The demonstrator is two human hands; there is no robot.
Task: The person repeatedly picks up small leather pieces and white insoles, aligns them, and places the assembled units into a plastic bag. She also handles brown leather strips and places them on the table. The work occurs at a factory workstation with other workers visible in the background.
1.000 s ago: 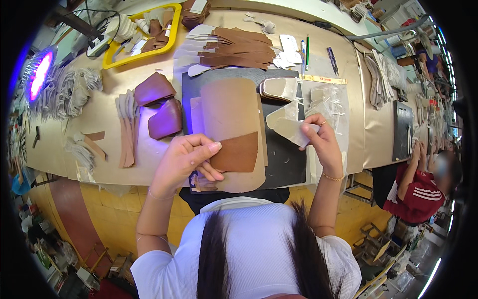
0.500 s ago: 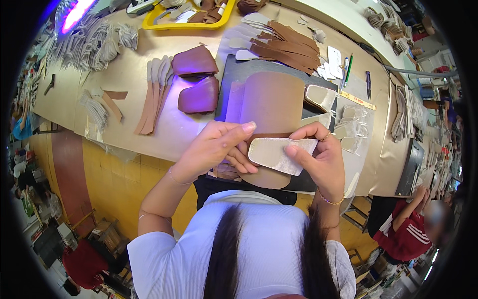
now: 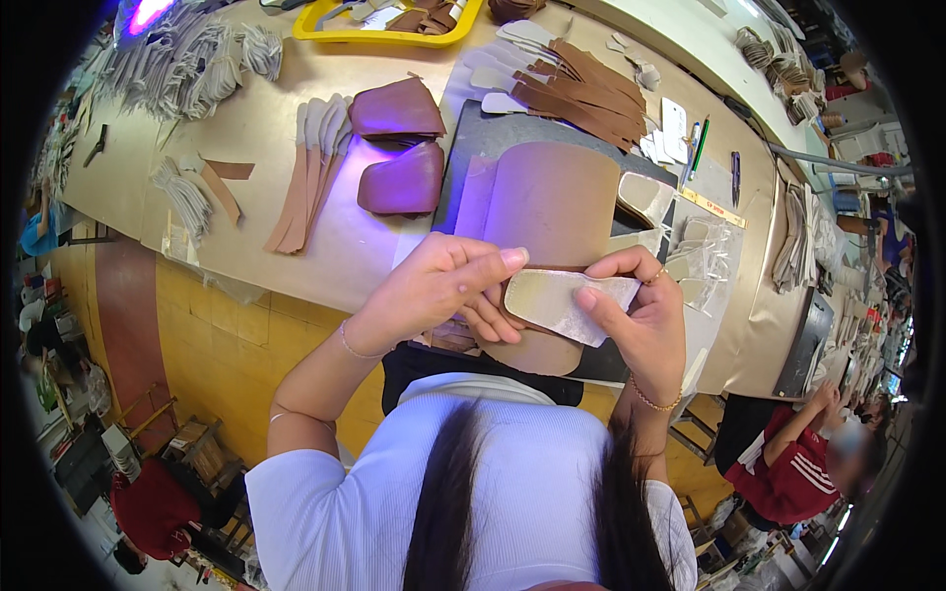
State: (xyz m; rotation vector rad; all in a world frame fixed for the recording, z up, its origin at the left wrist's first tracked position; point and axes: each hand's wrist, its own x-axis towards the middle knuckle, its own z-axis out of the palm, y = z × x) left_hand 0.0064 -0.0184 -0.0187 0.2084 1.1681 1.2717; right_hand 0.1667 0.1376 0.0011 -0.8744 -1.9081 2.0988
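A tapered leather piece, brown at its edge with a pale, shiny backing turned up, is held level before my chest. My right hand pinches its wider right end, thumb on top and fingers behind. At the rounded left end my left hand is closed around the edge. Its thumb lies along the upper corner, and its fingers curl below, partly hidden. Just beyond the hands, a large curved brown form rests on a dark board; its near end shows under the piece.
Two stacks of reddish-brown leather pieces lie left of the board, beside long brown strips. Beyond are more brown strips and a yellow tray. Pale pieces, a ruler and pens lie to the right.
The view has shifted slightly, so the table's things sit a little differently. Both hands keep their hold on the leather piece, with hardly any movement.
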